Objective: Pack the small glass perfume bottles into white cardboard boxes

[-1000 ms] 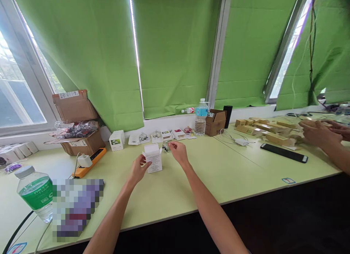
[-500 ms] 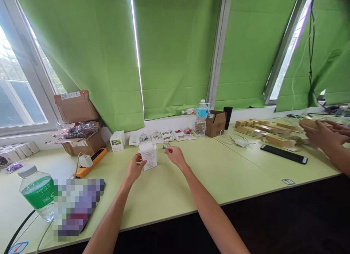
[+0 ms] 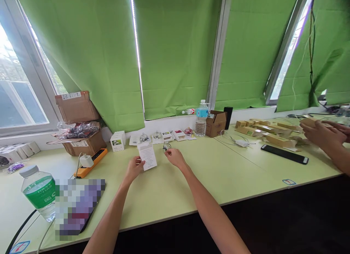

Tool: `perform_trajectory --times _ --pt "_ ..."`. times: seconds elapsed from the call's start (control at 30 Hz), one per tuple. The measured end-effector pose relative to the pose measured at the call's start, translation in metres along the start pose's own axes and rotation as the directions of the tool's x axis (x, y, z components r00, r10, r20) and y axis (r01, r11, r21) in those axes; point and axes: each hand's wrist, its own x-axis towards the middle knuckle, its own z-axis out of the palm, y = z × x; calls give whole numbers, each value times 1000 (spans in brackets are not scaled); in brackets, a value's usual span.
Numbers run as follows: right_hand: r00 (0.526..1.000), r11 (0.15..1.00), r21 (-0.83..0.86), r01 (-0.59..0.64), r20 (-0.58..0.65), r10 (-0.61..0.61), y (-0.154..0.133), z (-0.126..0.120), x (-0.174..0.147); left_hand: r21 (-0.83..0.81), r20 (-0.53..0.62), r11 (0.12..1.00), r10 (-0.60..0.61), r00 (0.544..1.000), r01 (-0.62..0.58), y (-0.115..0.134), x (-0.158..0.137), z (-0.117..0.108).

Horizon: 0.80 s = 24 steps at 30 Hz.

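My left hand (image 3: 136, 165) grips the left side of a small white printed box (image 3: 148, 157), its thumb on the face with lines of text. To the right of it, my right hand (image 3: 175, 157) is closed at the fingertips on a small clear glass ornament (image 3: 166, 147), held close to the table. Behind the box stands another clear glass ornament (image 3: 143, 137), with a further one (image 3: 157, 135) to its right. Farther right along the row are flat white boxes (image 3: 179, 135) and a reddish glass ornament (image 3: 188, 131).
White boxes (image 3: 118, 141) stand left of my hands, near an orange power strip (image 3: 91, 163) and an open carton (image 3: 82, 146). A green-labelled bottle (image 3: 39, 192) is at front left. A large water bottle (image 3: 201, 120) stands at the back. At right, another person's hands (image 3: 324, 133) hold a box.
The white box has turned in my left hand, so its printed face shows more fully and the flap shows less. The glass ornament at my right fingertips shows more plainly.
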Motion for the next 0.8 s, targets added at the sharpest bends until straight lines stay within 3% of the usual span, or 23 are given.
perform_trajectory --times 0.5,0.67,0.8 --pt "981 980 -68 -186 -68 181 22 -7 7 280 -132 947 -126 983 159 -11 2 -14" --pt "985 982 -89 -168 -48 164 22 -1 10 383 -193 915 -53 980 125 -10 3 -8" --pt "994 987 -123 -107 4 109 15 12 10 480 -158 877 80 984 6 -7 -1 2"
